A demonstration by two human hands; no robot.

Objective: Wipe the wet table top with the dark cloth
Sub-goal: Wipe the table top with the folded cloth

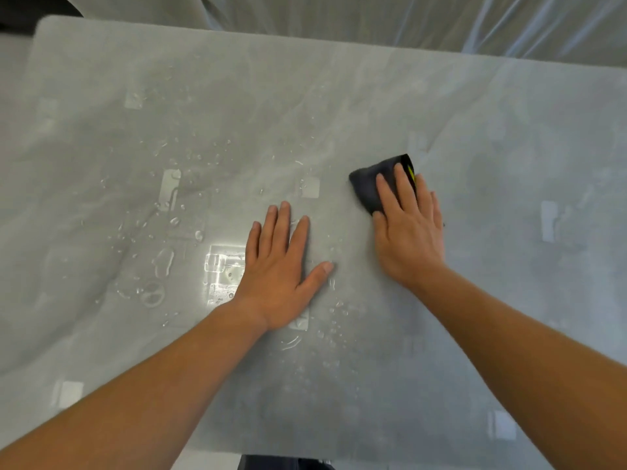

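The grey table top point(339, 103) fills the head view. Water drops point(163, 259) and small puddles lie on its left and middle parts. A dark cloth point(368, 184) with a yellow-green mark lies folded right of centre. My right hand point(409, 228) presses flat on the cloth, fingers spread over it and pointing away from me; only the cloth's far and left parts show. My left hand point(281, 266) rests flat on the bare table left of the cloth, fingers apart, holding nothing.
Reflections of ceiling lights show as pale rectangles on the glossy surface. Beyond the table's far edge point(305, 37) hangs clear plastic sheeting point(441, 18). The near edge runs along the bottom, with dark clothing below it.
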